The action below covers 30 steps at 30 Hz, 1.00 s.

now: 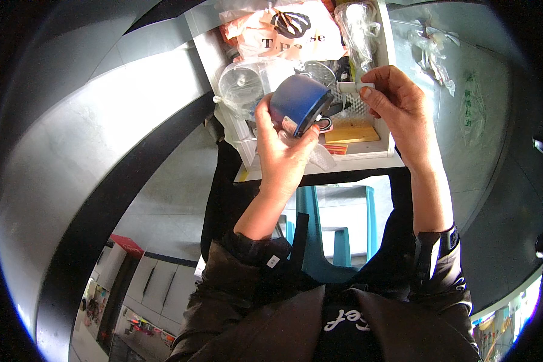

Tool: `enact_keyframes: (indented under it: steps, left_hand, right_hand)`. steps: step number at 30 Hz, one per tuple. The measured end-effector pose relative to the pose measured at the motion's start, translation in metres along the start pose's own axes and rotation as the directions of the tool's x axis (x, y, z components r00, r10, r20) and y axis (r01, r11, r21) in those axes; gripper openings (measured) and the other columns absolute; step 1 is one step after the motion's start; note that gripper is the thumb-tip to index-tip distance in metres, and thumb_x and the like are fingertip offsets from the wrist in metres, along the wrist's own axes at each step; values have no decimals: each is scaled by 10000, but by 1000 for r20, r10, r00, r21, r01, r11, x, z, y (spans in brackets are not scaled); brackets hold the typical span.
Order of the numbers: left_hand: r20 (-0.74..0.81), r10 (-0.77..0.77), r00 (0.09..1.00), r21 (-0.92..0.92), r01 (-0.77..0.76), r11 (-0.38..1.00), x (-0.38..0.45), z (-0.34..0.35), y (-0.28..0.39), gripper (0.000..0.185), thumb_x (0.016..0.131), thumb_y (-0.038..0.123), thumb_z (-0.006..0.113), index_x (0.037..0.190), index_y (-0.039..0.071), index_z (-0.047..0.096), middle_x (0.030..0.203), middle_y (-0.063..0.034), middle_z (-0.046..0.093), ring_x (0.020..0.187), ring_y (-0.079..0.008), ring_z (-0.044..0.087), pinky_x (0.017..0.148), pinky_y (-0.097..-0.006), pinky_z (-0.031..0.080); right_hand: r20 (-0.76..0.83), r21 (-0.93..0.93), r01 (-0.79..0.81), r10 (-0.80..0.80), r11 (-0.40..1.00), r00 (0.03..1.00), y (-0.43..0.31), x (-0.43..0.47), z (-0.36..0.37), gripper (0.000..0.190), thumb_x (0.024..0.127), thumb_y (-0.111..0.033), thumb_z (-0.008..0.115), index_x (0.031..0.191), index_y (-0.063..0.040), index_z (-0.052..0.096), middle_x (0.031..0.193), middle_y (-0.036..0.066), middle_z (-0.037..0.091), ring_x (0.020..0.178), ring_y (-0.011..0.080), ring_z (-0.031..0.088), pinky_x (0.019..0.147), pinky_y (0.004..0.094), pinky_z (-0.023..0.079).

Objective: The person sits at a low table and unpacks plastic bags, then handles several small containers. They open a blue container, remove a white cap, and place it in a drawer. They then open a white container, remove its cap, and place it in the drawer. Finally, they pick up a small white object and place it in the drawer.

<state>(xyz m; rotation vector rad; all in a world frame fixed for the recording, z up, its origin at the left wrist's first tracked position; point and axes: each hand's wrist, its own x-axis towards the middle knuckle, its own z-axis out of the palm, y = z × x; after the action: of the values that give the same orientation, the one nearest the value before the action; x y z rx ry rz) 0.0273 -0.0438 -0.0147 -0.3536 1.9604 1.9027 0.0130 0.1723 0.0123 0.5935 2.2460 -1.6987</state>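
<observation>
My left hand point(283, 154) grips a blue cylindrical device point(300, 102) with a black end, tilted over an open drawer point(391, 90). A small label is stuck on its side. In my right hand point(396, 97), between thumb and fingers, is a small white plug-like piece point(349, 87), just right of the device. What the white piece is exactly, I cannot tell. Behind the device, the drawer holds a clear round container in plastic wrap point(242, 86) and a pink and white plastic bag point(294, 34). A wooden block point(352, 132) lies in the drawer's near right part.
Clear plastic wrapping point(358, 29) fills the drawer's far right corner. Crumpled plastic point(436, 50) lies to the right, outside the drawer. A teal plastic stool point(314, 235) stands below, close to my body. White cabinets point(156, 285) are at the lower left.
</observation>
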Motion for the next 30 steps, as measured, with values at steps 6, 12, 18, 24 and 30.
enact_keyframes:
  steps: [6, 12, 18, 24, 30]
  left_hand:
    - [77, 358, 931, 399, -358, 844, 0, -5, 5, 856, 739, -38, 817, 1469, 30, 375, 1376, -164, 486, 1249, -276, 549, 1075, -418, 466]
    - [163, 449, 879, 481, -468, 741, 4, -8, 9, 936, 640, -52, 833, 1464, 134, 431, 1369, -203, 456, 1263, -407, 523, 1047, -483, 483]
    - [189, 413, 891, 582, -440, 684, 1, -11, 16, 936, 594, -3, 871, 1432, 152, 485, 1270, -183, 487, 1142, -394, 588, 945, -468, 543]
    - [231, 356, 905, 688, -411, 598, -12, -18, 30, 900, 588, 35, 872, 1409, 159, 523, 1186, -152, 494, 1072, -358, 614, 913, -455, 553]
    - [288, 297, 911, 834, -390, 389, -53, -30, 77, 850, 591, 75, 854, 1375, 197, 550, 1287, -141, 453, 902, -312, 676, 778, -436, 621]
  right_hand:
    - [-13, 13, 13, -13, 1000, 1000, 3, -1, 0, 144, 981, -123, 702, 1083, -21, 692, 917, 68, 717, 836, 129, 682, 783, 274, 565]
    - [-6, -44, -9, 9, 999, 1000, 3, -2, -1, 141, 989, -143, 697, 1064, -24, 698, 896, 69, 715, 812, 137, 682, 773, 267, 561]
    - [-10, -219, 21, -24, 975, 1000, -2, -6, 3, 128, 945, -92, 677, 1042, -10, 694, 887, 123, 725, 807, 184, 716, 760, 304, 572]
    - [49, -305, 103, -92, 947, 995, -1, -17, 3, 150, 862, -30, 647, 1007, -1, 670, 875, 132, 703, 799, 220, 689, 756, 321, 551]
    - [161, -200, 152, -121, 968, 979, 8, -44, 14, 102, 853, -28, 644, 949, -8, 672, 885, 143, 728, 823, 275, 729, 762, 357, 570]
